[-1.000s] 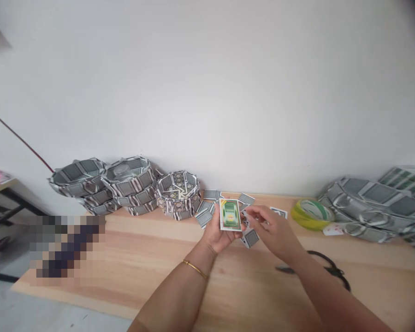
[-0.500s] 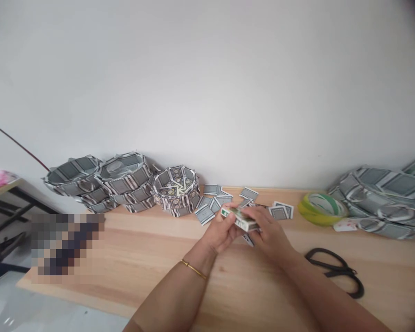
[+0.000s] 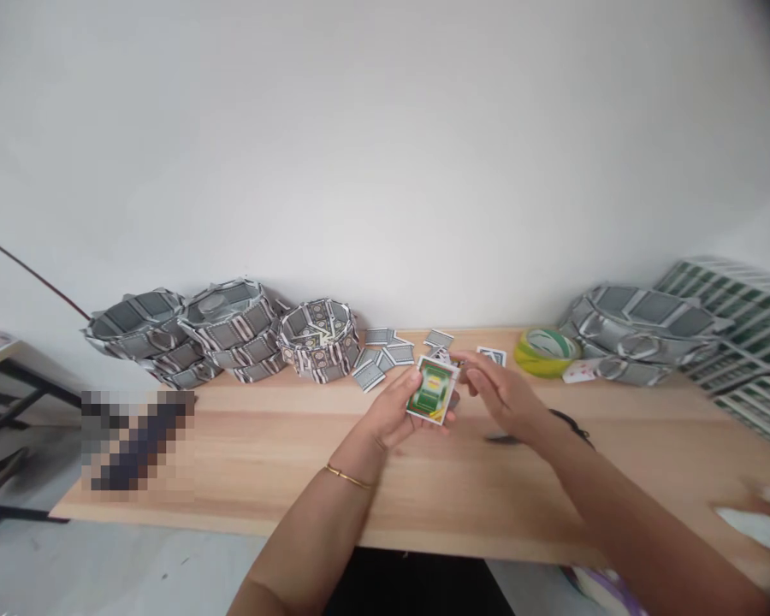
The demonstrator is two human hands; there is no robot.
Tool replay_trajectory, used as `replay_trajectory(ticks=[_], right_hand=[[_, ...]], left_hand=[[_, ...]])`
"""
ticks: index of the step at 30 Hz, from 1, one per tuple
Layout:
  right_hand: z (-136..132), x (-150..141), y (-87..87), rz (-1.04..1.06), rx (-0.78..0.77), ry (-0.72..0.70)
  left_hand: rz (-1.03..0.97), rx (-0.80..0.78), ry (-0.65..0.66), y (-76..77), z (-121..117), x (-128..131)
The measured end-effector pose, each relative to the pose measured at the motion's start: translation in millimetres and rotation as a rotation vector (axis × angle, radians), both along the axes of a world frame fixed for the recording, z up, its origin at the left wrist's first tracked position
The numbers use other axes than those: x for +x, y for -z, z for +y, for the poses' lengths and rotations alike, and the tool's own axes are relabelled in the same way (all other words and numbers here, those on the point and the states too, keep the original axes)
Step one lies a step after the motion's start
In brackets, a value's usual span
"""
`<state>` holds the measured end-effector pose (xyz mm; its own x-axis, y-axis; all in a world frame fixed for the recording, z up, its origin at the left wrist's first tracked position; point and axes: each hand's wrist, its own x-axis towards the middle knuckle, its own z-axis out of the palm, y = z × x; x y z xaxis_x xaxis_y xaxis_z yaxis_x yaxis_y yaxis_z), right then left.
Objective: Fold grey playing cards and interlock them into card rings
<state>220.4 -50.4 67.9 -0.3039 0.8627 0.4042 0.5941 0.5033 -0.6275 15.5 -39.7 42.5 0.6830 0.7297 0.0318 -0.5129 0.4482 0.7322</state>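
- Pale wooden table [image 3: 231,466] stretches beneath both hands.
- Left hand [image 3: 393,412] cradles a green card pack [image 3: 432,392] above it, thumb over the left edge, fingers curled beneath.
- Right hand [image 3: 506,395], half curled, sits just beside the pack's far right corner; whether it touches or pinches anything, I can't tell.
- Likely trouble: a nudge at that corner could twist the pack loose, since only the left hand visibly supports it.
- Green face tilts up toward the wearer; its long axis runs away from the body, far end leaning right.
- Loose grey cards [image 3: 368,375] lie beyond; a dropped pack could scatter them.
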Motion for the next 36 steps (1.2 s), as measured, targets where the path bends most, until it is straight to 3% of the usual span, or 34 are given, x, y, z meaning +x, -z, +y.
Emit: replay_trajectory(ticks=[4, 8, 12, 17, 21, 24, 28, 33, 36], right_hand=[[-22.8, 69.3, 6.4, -0.263, -0.081, 0.131], [-50.4, 111.8, 28.7, -0.464, -0.256, 0.07], [-69.6, 112.7, 40.3, -0.486, -0.21, 0.089], [-80.9, 97.5, 31.2, -0.568, -0.303, 0.198], [-95.4, 71.3, 26.7, -0.287, -0.464, 0.173], [-108.2, 38.7, 32.6, 0.143, -0.609, -0.054], [-116.9, -7.1, 44.9, 0.562, -0.807, -0.22], [-113.3, -42.9, 57.0, 0.934, -0.831, -0.463], [-110.3, -51.2, 59.3, 1.048, -0.936, -0.58]], left_hand=[[-0.028, -0.155, -0.067, 0.7, -24.6, -12.6], [0.005, -0.285, -0.217, 13.1, -52.4, -22.0], [-0.002, -0.364, -0.271, 30.1, -70.5, -24.5], [-0.108, -0.432, -0.338, 39.2, -73.5, -25.9], [-0.138, -0.447, -0.372, 38.1, -69.8, -26.7], [-0.136, -0.437, -0.369, 37.1, -68.6, -26.3], [-0.14, -0.408, -0.355, 36.3, -67.9, -26.1], [-0.145, -0.406, -0.362, 38.7, -64.2, -26.7], [-0.149, -0.4, -0.383, 41.4, -61.9, -26.6]])
